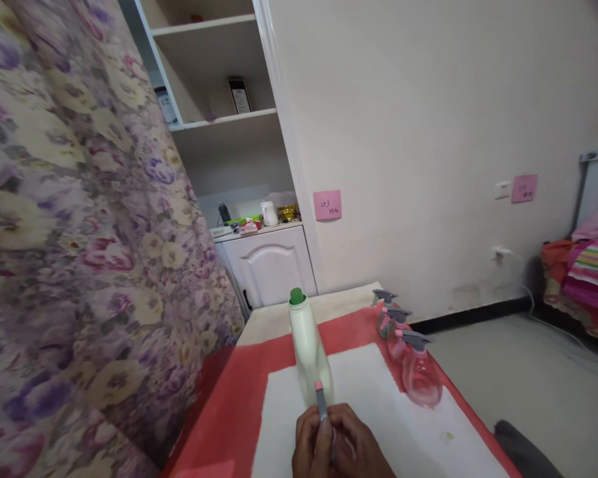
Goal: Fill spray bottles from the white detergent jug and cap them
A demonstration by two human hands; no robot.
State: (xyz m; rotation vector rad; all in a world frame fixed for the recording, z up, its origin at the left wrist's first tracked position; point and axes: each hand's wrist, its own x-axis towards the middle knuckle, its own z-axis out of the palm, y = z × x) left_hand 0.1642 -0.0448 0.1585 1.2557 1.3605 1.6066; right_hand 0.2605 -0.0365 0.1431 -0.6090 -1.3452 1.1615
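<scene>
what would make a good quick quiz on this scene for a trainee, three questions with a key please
1. How many spray bottles stand to the right of the pale green bottle?
2. True or false: the pale green bottle lies on its side.
3. The left hand and right hand have a grey piece between them. What colour is its tip?
a) green
b) pink
c) yellow

Key:
1. Three
2. False; it stands, mouth up
3. b
</scene>
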